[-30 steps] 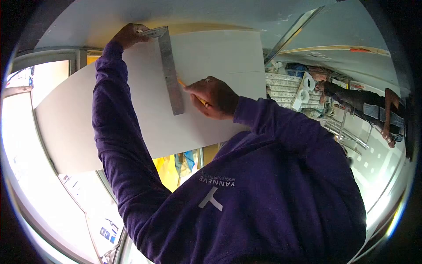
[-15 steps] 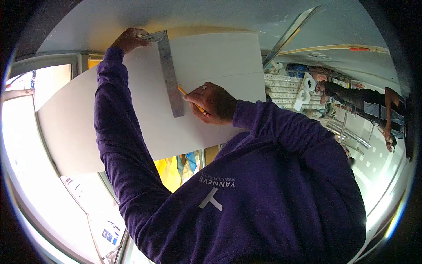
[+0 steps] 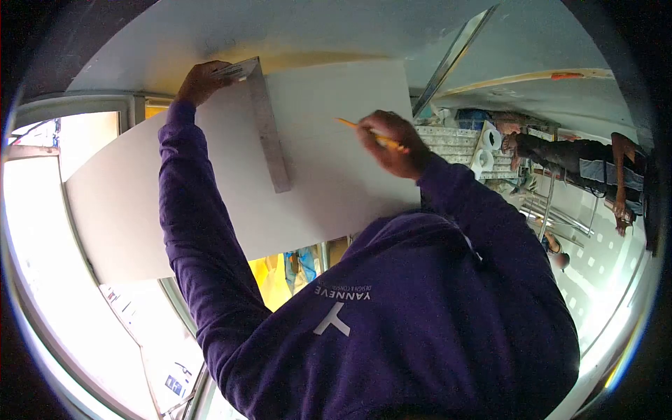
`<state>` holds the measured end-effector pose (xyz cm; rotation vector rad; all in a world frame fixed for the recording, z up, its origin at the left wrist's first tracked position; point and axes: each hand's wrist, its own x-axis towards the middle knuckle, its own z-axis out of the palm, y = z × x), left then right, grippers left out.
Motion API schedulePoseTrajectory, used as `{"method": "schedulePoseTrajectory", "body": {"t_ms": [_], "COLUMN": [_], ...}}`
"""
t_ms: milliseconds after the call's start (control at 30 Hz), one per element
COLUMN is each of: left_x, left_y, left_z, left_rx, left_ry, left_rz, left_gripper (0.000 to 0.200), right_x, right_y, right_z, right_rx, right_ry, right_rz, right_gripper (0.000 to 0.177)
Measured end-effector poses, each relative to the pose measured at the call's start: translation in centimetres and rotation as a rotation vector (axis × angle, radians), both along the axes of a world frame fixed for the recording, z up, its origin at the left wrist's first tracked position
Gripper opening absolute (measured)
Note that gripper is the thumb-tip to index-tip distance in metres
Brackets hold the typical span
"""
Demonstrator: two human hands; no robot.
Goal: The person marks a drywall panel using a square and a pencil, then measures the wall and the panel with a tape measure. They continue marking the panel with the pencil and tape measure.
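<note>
A large white board [image 3: 210,189] spans the area in front of me. My left hand [image 3: 201,81] is closed round the short arm of a metal carpenter's square [image 3: 268,136] at the board's far edge. The long blade of the square lies across the board toward me. To the right of it, my right hand [image 3: 397,145] is closed on a yellow pencil [image 3: 344,122]. Its tip points left, over the board and apart from the blade.
A metal profile [image 3: 455,59] leans at the back right. Patterned stacked material [image 3: 451,148] and white rings lie beyond the board's right end. Another person [image 3: 595,164] is at the far right. Bright glazing [image 3: 49,210] lines the left, and yellow material [image 3: 271,280] shows below the board.
My right hand has moved right with the pencil, away from the square's blade and toward the board's right end. The left hand still holds the square, which has shifted slightly in view.
</note>
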<state>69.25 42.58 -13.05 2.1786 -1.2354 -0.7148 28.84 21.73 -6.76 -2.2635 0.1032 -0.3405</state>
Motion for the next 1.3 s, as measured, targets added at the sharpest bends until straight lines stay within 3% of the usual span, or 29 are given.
{"method": "schedulePoseTrajectory", "body": {"t_ms": [67,167,333,467,533,600,667,700,800,933,1000,1033,1133,1300], "left_x": [0.2,0.1,-3.0,-4.9,-7.4,-10.6,-13.2,-14.8,-19.7,-24.2,-26.1,-26.9,-28.0,-29.5], "left_y": [0.4,0.7,1.7,4.3,5.7,6.9,8.5,9.1,10.2,12.6,13.1,13.6,14.6,14.8], "left_z": [-1.2,-0.6,2.7,5.5,7.2,7.9,7.1,7.0,5.8,1.2,0.1,-0.3,-0.8,0.4], "left_rx": [-0.052,0.055,-0.138,-0.324,-0.387,-0.414,-0.524,-0.557,-0.662,-0.867,-1.049,-1.176,-1.391,-1.117], "left_ry": [-0.089,-0.21,-0.306,-0.301,-0.457,-0.461,-0.38,-0.344,-0.192,0.102,0.27,0.379,0.568,0.377], "left_rz": [0.04,0.189,0.441,0.489,0.527,0.64,0.702,0.733,0.848,1.008,1.058,0.993,0.834,1.11], "left_gripper": [0.05,0.046,0.044,0.037,0.031,0.033,0.038,0.041,0.047,0.053,0.055,0.047,0.044,0.043], "right_x": [-2.7,-6.7,-10.3,-11.2,-12.7,-13.8,-13.9,-13.8,-12.4,-11.9,-11.1,-10.9,-9.7,-7.0], "right_y": [-2.7,-5.1,-6.7,-7.2,-9.2,-10.7,-10.9,-10.7,-8.8,-9.8,-8.9,-8.9,-9.9,-8.7], "right_z": [0.8,-1.2,-3.9,-2.1,-3.4,-3.7,-3.4,-3.6,-2.1,-3.1,-3.2,-3.1,-3.3,-1.6], "right_rx": [0.025,0.084,0.509,0.366,0.282,0.289,0.405,0.371,0.437,0.119,0.332,0.436,0.252,0.172], "right_ry": [0.22,0.219,0.102,0.22,0.304,0.343,0.331,0.287,0.235,0.358,0.308,0.29,0.362,0.241], "right_rz": [-0.064,-0.186,-0.421,-0.557,-0.515,-0.482,-0.441,-0.437,-0.419,-0.228,-0.26,-0.274,-0.213,-0.066], "right_gripper": [0.019,0.023,0.031,0.055,0.059,0.061,0.061,0.048,0.041,0.033,0.033,0.033,0.032,0.028]}}
